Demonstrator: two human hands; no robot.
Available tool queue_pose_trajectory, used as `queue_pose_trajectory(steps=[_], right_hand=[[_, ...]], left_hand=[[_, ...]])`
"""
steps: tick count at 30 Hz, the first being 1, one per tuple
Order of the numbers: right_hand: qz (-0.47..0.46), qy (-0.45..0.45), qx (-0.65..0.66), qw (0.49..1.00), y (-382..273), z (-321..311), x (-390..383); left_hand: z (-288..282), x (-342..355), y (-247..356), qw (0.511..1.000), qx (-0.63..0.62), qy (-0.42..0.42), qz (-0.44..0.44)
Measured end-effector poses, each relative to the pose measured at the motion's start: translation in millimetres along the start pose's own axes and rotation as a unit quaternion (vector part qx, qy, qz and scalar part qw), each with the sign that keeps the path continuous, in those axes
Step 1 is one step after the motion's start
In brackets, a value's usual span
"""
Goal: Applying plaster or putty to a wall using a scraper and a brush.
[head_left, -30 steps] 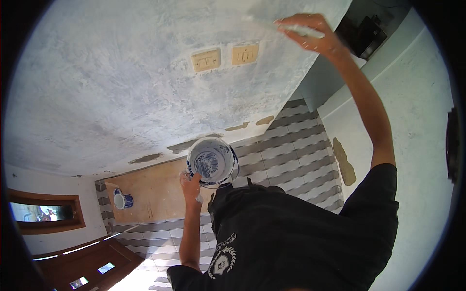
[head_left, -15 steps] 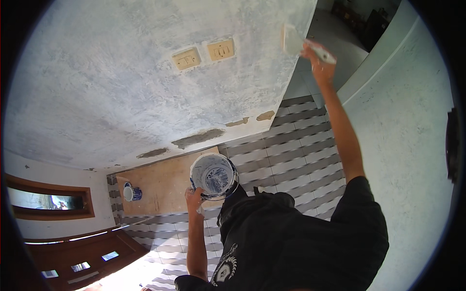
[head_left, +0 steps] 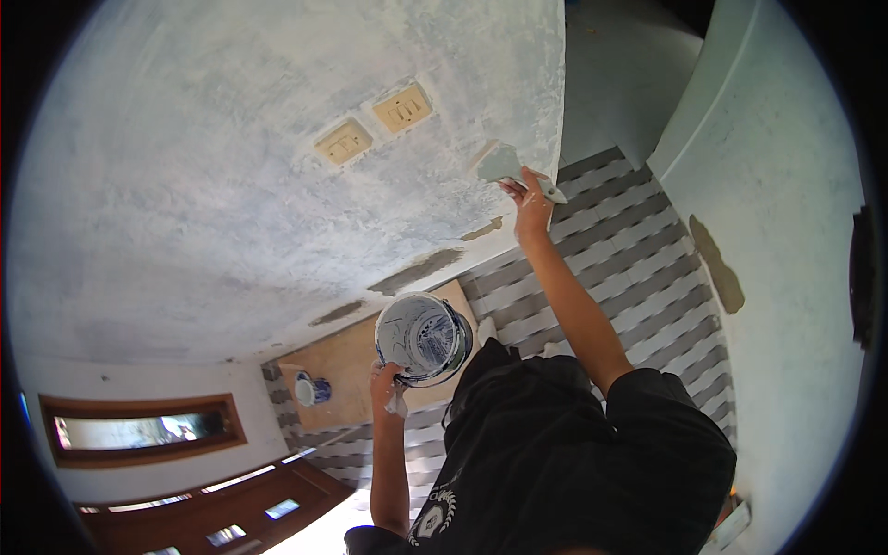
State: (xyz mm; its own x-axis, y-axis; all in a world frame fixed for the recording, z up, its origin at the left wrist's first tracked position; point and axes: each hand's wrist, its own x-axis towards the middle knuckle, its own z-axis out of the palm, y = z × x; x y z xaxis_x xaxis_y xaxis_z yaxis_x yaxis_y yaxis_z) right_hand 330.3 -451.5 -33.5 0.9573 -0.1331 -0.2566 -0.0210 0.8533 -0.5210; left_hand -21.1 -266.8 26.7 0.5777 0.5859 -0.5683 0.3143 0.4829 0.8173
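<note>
My right hand is closed around the pale handle of a wide putty knife. Its broad grey blade lies against the whitish-grey plastered wall, a short way in from the wall's right edge and lower right of two cream switch plates. At waist height, my left hand grips the near-left rim of a bucket. White and dark blue smears coat the bucket inside, and its wire handle hangs down on the near side. Both hands have white smears on them.
Bare patches run along the wall's bottom. Beneath, a tan board on the patterned tile floor carries a small blue-and-white can. Another wall rises at right, and a brown wooden door is at lower left.
My right hand and the putty knife have come down the wall and leftward, away from its right edge. The left hand still holds the bucket, and the whole view has tilted.
</note>
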Motion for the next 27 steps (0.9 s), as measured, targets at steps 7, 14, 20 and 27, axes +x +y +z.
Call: queue_pose_trajectory(steps=[7,14,20,27], right_hand=[[-0.031,-0.004,0.067,0.997,55.2,68.2,-34.7],[-0.099,0.014,0.117,0.988,101.8,110.4,-40.9],[-0.151,0.039,0.036,0.987,133.8,107.9,-31.1],[-0.156,0.023,0.022,0.987,134.6,114.9,-29.4]], left_hand=[[-25.6,66.0,72.0,0.997,0.064,-0.015,0.038],[-42.4,120.5,133.3,0.99,0.117,-0.056,0.061],[-41.0,161.0,160.8,0.988,0.123,-0.088,0.035],[-28.7,187.0,169.5,0.983,0.108,-0.147,0.023]])
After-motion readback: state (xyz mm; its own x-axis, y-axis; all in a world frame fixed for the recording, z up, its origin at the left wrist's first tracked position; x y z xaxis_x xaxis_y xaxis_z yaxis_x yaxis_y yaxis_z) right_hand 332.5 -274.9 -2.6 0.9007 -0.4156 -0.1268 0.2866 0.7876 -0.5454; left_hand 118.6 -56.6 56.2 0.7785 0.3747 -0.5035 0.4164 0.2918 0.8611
